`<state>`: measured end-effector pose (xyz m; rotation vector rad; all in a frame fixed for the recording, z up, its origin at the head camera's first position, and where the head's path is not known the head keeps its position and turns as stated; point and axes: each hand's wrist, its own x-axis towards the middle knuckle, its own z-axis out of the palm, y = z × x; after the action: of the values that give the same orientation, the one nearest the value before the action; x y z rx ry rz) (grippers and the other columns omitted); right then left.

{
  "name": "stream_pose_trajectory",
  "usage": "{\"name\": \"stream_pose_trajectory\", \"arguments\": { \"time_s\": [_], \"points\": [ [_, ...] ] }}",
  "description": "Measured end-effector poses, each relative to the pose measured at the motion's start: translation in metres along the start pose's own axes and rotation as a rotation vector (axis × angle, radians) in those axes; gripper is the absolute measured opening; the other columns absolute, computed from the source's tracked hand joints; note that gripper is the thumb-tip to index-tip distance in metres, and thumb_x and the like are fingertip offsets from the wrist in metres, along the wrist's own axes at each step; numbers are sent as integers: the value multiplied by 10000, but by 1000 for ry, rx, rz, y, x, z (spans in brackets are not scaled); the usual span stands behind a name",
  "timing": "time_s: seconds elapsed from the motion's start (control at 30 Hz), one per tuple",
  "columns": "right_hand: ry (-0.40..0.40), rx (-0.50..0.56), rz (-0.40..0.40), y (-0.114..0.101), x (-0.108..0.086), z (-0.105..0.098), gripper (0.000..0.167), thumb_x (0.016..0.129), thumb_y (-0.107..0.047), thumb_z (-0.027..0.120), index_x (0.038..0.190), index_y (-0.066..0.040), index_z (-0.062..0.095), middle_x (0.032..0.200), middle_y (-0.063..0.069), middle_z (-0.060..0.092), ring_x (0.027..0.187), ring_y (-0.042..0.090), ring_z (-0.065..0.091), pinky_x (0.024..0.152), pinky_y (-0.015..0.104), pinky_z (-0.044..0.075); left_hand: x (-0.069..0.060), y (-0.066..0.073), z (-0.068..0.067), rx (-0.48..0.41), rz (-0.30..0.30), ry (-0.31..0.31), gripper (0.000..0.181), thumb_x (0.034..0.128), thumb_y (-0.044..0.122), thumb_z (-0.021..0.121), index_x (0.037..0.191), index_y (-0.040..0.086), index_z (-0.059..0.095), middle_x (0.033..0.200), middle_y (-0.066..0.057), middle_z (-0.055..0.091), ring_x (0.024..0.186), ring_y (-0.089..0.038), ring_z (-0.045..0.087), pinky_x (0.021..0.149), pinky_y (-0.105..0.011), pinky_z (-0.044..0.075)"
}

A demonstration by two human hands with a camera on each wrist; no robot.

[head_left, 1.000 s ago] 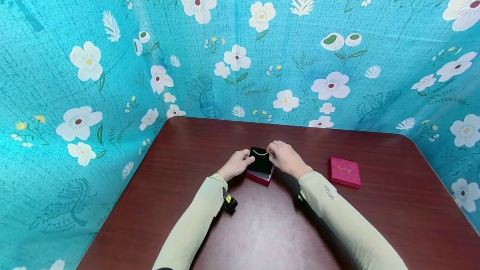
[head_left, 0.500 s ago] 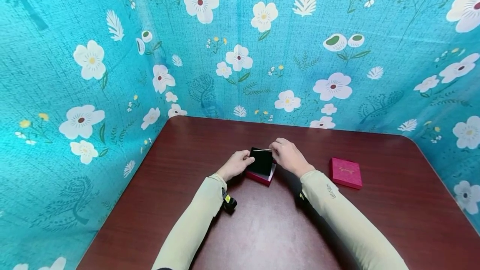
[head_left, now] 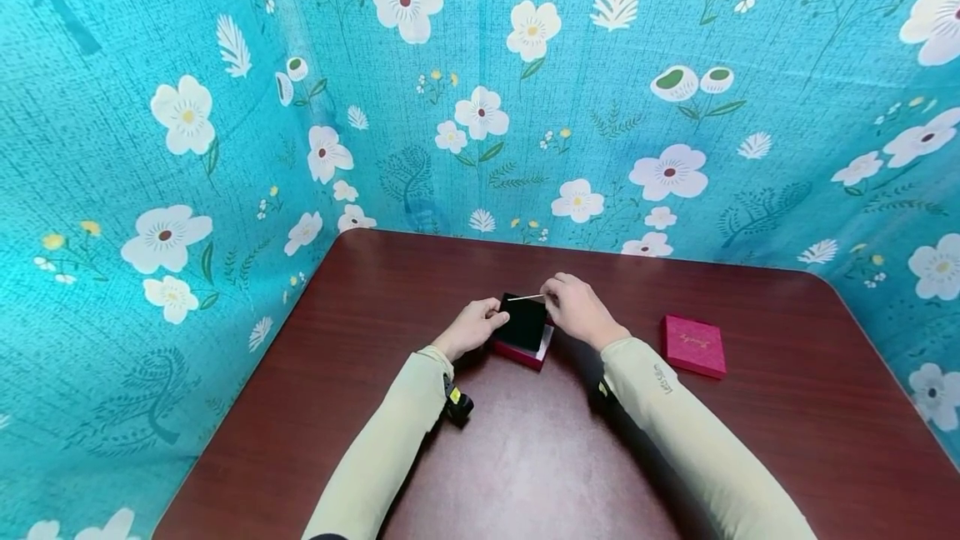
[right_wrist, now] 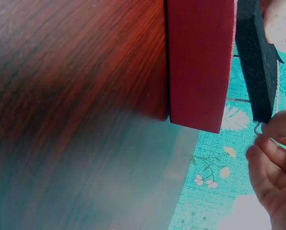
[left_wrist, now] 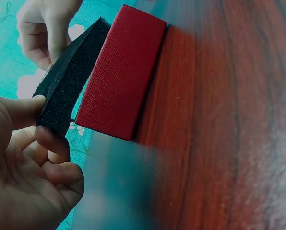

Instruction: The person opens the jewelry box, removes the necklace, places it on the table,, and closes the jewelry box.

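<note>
- Thin pale chain (head_left: 527, 297) ran left to right along the far edge of the black pad (head_left: 522, 325), long axis crosswise to the person.
- Right hand (head_left: 577, 311) was nearer, off the pad's right side; fingertips pinched the chain's end.
- Left hand (head_left: 471, 328) sat opposite, thumb and fingers clamped on the pad's left edge.
- Pad tilted above the red box (head_left: 519, 354); a thin strand (right_wrist: 238, 99) spanned the gap.
- Key relation, as judged: chain's line led straight to the right hand.

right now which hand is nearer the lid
Right. The right hand is left of the lid, apart; the left hand is farther left, gripping the pad.
</note>
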<state>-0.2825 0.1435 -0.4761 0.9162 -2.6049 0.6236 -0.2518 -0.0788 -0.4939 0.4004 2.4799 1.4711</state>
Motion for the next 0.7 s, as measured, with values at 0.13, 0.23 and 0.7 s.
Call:
{"name": "stream_pose_trajectory", "arguments": {
  "time_s": [0.13, 0.23, 0.7],
  "points": [
    [-34, 97, 84, 1, 1, 0, 56, 851, -41, 656, 881, -79, 686, 828, 41, 668, 715, 149, 603, 701, 350, 530, 1, 0, 0, 2, 1, -8, 282, 978, 166, 532, 752, 80, 387, 600, 17, 330, 497, -139, 353, 493, -262, 343],
    [-75, 118, 94, 3, 1, -1, 66, 839, -32, 686, 880, -83, 690, 827, 44, 683, 728, 152, 626, 711, 354, 536, 1, -1, -1, 14, 12, -13, 282, 975, 161, 535, 750, 78, 387, 598, 22, 328, 502, -132, 346, 510, -259, 336],
    [-52, 30, 32, 3, 0, -3, 113, 819, -3, 712, 851, -111, 708, 796, 12, 671, 699, 137, 600, 692, 327, 536, 1, 3, 1, 48, 34, -55, 214, 958, 152, 555, 767, 74, 497, 626, 38, 386, 555, -104, 377, 579, -245, 346]
  ]
}}
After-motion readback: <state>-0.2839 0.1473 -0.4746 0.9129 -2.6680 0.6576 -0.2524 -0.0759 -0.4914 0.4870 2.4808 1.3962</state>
